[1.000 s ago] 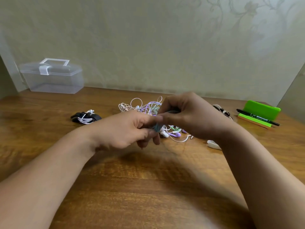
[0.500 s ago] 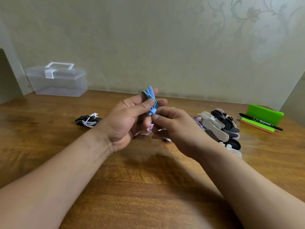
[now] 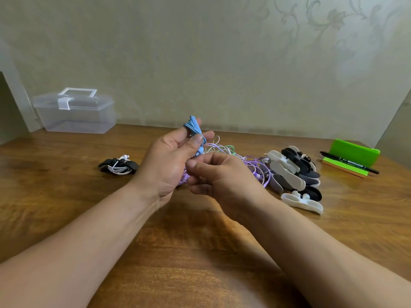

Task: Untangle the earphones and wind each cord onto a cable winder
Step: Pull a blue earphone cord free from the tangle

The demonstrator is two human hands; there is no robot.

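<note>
My left hand (image 3: 171, 161) is raised palm-up above the table and holds a coiled bundle of blue earphone cord (image 3: 193, 128) between thumb and fingers. My right hand (image 3: 219, 174) sits just right of it, fingers curled, pinching the lower end of the blue cord near the left thumb. Behind both hands lies a tangle of purple, white and green earphones (image 3: 235, 158). A pile of black and white cable winders (image 3: 293, 172) lies to the right. At the left, a black winder with white cord wound on it (image 3: 119, 166) rests on the table.
A clear plastic box with a white handle (image 3: 75, 112) stands at the back left by the wall. A green stand with a black marker pen (image 3: 351, 157) is at the far right. The wooden table (image 3: 200, 252) stretches toward me under my forearms.
My hands lifted from the tangle with the blue cord bundle, which now stands up in my left hand. The view shifted, bringing the winder pile into sight at the right.
</note>
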